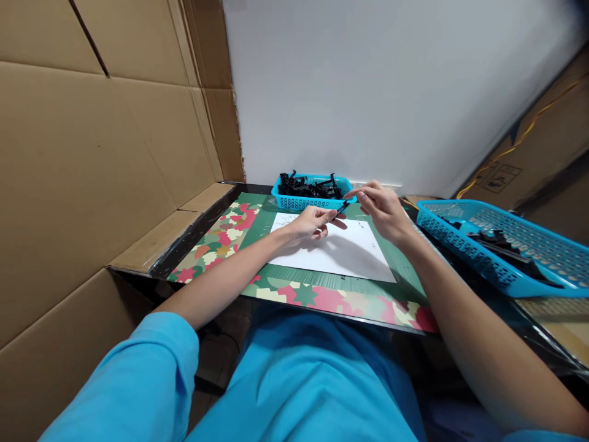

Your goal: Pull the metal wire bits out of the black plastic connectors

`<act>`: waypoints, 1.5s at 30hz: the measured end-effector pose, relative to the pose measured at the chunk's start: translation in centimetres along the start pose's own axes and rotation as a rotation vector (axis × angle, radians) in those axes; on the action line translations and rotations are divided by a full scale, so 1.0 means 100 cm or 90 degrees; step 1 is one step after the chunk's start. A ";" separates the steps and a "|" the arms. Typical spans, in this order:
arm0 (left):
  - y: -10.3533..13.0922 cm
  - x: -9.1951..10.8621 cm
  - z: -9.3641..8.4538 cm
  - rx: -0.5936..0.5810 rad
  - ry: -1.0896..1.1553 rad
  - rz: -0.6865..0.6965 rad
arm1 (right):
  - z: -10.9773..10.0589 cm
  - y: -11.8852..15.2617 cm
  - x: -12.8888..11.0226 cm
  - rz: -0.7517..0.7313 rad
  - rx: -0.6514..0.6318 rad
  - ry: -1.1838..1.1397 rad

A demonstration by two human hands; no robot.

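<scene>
My left hand (316,222) holds a small black part (342,207) between thumb and fingers, above a white sheet of paper (340,255). Close by on the right, my right hand (381,205) has its index finger stretched toward the upper end of that part. Whether the finger touches it, and whether anything small is in the right hand, cannot be made out. Behind the hands stands a blue basket (299,202) filled with black plastic parts (308,186).
A larger blue basket (473,261) with long black pieces (506,248) stands at the right. Small dark bits lie on the paper. Cardboard (92,153) walls in the left side, and a white panel (368,92) rises behind the patterned green table mat (294,291).
</scene>
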State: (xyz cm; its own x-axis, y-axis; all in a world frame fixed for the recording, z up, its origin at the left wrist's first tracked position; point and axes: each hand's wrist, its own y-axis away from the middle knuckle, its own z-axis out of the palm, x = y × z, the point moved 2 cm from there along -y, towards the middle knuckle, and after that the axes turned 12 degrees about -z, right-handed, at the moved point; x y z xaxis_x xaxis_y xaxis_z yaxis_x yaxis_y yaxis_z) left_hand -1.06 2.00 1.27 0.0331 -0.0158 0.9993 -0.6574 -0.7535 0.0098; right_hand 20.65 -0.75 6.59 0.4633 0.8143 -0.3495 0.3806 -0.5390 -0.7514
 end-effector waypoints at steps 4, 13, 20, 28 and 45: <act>-0.001 -0.006 0.002 0.023 0.019 -0.038 | 0.003 0.001 0.000 -0.036 -0.059 0.008; -0.002 -0.012 0.005 -0.001 -0.024 -0.081 | 0.023 -0.001 0.006 0.039 -0.053 -0.086; 0.001 -0.011 0.006 -0.041 -0.044 -0.055 | 0.030 -0.003 0.006 0.080 -0.064 -0.081; 0.000 -0.015 0.005 -0.059 -0.051 -0.029 | 0.032 0.000 -0.003 0.063 -0.117 -0.097; -0.010 -0.025 0.002 -0.020 -0.062 -0.007 | 0.038 0.004 0.004 0.038 -0.125 -0.038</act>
State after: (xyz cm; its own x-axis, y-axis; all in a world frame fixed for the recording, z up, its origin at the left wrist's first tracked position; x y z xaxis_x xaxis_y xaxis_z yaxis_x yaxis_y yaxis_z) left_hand -0.30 2.66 -1.29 0.1127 -0.0730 0.9909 -0.6801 -0.7327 0.0233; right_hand 17.96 0.14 4.03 0.4438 0.7880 -0.4268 0.5050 -0.6133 -0.6073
